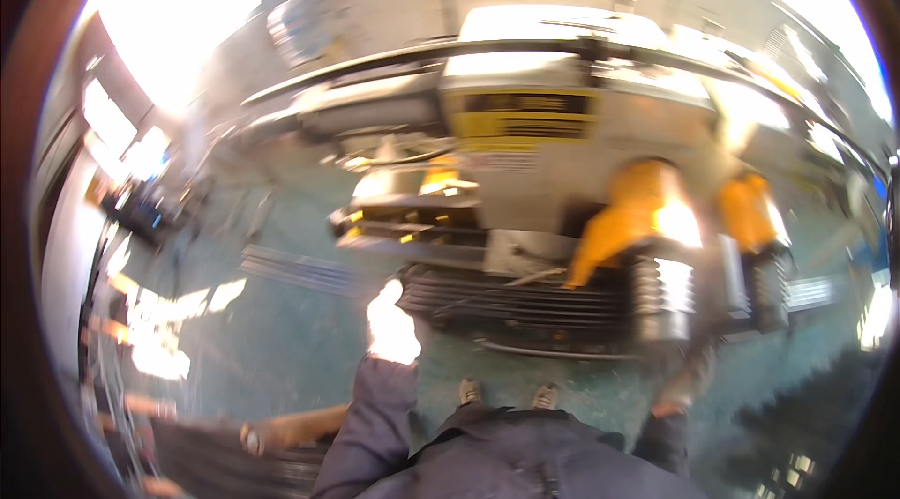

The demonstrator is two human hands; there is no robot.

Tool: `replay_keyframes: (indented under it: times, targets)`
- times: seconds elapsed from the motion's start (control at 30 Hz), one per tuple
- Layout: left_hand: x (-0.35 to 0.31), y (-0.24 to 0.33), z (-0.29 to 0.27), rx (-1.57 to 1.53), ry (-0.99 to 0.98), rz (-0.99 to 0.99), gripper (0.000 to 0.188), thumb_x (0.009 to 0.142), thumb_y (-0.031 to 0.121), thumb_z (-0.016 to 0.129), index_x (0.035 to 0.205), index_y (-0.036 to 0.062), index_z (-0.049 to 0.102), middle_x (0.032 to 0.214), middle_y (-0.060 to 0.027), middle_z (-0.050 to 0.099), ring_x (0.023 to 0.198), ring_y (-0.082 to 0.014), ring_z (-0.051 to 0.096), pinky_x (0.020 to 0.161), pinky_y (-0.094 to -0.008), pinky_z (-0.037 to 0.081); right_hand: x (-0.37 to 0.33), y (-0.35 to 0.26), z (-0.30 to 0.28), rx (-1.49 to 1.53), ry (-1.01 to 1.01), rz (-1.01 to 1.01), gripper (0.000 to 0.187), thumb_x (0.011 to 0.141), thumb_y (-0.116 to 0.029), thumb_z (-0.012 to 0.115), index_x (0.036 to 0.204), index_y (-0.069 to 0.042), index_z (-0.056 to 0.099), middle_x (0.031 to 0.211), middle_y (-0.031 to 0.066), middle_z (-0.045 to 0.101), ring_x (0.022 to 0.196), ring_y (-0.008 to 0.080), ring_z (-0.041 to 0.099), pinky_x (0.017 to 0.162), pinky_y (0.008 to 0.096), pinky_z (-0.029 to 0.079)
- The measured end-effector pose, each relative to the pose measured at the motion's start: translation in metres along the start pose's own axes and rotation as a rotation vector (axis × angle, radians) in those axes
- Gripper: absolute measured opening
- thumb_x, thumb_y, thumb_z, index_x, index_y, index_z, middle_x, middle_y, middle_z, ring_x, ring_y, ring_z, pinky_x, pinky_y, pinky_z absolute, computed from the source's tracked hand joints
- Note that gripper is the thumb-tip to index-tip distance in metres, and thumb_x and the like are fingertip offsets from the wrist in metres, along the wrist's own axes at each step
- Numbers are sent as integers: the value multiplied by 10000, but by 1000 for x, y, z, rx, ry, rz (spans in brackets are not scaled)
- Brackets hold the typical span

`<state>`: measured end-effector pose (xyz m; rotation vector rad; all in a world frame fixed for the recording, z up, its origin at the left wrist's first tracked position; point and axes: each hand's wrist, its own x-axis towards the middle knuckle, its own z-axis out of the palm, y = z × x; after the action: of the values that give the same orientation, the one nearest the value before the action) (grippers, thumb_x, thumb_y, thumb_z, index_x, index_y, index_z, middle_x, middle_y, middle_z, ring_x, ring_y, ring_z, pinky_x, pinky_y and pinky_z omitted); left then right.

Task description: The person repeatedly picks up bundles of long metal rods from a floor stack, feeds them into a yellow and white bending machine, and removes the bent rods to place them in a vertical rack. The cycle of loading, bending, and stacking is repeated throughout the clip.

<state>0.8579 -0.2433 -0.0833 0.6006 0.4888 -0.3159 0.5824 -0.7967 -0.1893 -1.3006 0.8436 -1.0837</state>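
Note:
My left hand, washed out by bright sunlight, is beside the left end of a row of long dark parallel bars at the front of a machine. The glare and blur hide its fingers, so I cannot tell whether it touches the bars. My right hand is lower right, just below a ribbed metal cylinder under an orange machine part. Motion smears it, and nothing can be made out in its fingers.
Behind the bars stands a pale machine body with a yellow and black label. A long rail crosses above it. A second orange part is at the right. Dark stock and a brown tube lie lower left, above green floor.

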Motion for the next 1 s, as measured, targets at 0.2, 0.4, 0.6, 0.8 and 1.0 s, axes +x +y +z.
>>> replay_keyframes:
  times: [0.2, 0.4, 0.6, 0.8, 1.0]
  targets:
    - [8, 137, -74, -58, -403, -93, 354, 1152, 353, 637, 1279, 30, 707, 1198, -156, 789, 1013, -319, 771, 885, -392, 634, -74, 3, -31, -206, 16, 441, 611, 1126, -532, 648, 1380, 12, 758, 1426, 139, 755, 1303, 261, 702, 1077, 373, 504]
    - [22, 275, -113, -54, 18, 562, 260, 1165, 218, 617, 1251, -14, 693, 1205, -162, 762, 1125, -341, 740, 1083, -498, 598, -138, 119, -55, -400, -50, 416, 421, 1066, -443, 754, 1093, -24, 797, 894, 53, 754, 790, 184, 686, 710, 334, 530]
    - [39, 370, -152, -28, -55, 563, 299, 1177, 281, 628, 1324, 25, 682, 1279, -179, 751, 1158, -359, 724, 1093, -543, 585, -185, 130, -55, -694, -92, 579, 352, 1059, -370, 718, 1002, -29, 780, 830, 56, 739, 714, 185, 678, 628, 352, 506]
    - [47, 375, -158, 18, 68, 541, 351, 1189, 333, 627, 1494, 162, 667, 1388, -182, 725, 1211, -389, 706, 1050, -645, 600, -212, 77, -51, -625, -47, 510, 369, 1114, -355, 697, 921, -42, 718, 794, 23, 673, 665, 129, 581, 586, 330, 418]
    - [43, 399, -168, 144, 131, 345, 379, 1158, 469, 655, 1491, 298, 712, 1312, -101, 757, 1185, -368, 753, 1023, -653, 653, -219, 40, -32, -563, -50, 575, 272, 1024, -265, 664, 838, -95, 765, 753, -8, 687, 649, 108, 574, 580, 316, 419]
